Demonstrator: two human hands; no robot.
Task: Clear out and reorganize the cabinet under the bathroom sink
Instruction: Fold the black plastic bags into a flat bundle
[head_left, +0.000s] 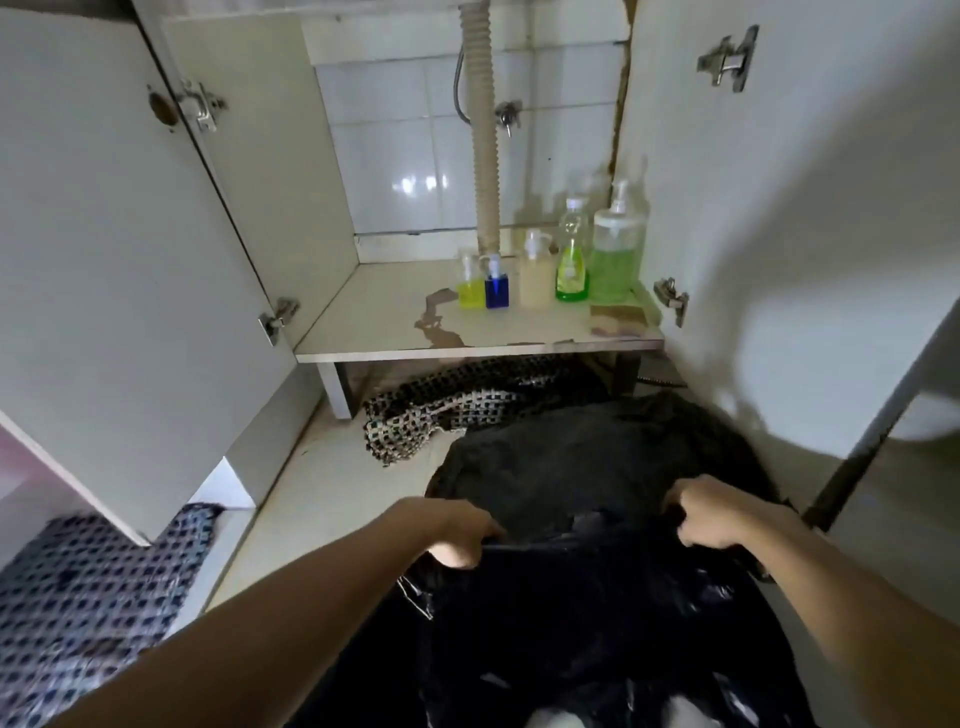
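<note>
Two hands held a black bag in front of the open cabinet.

The left hand (460, 538) and the right hand (714, 514) each had a tight grip, fingers curled, on the top edge of the black plastic bag (597, 623) low on the floor. Five bottles (550, 270) stood in a row on the cabinet shelf (395, 322), beside the drain hose (483, 145). A checked cloth (441, 410) lay under the shelf.

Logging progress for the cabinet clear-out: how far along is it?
Looks done: five bottles stand in a row at the right of the cabinet floor, otherwise bare. In hand: left hand and right hand grip a black plastic bag. Left: dark cloth and checkered mat on the floor.
</note>
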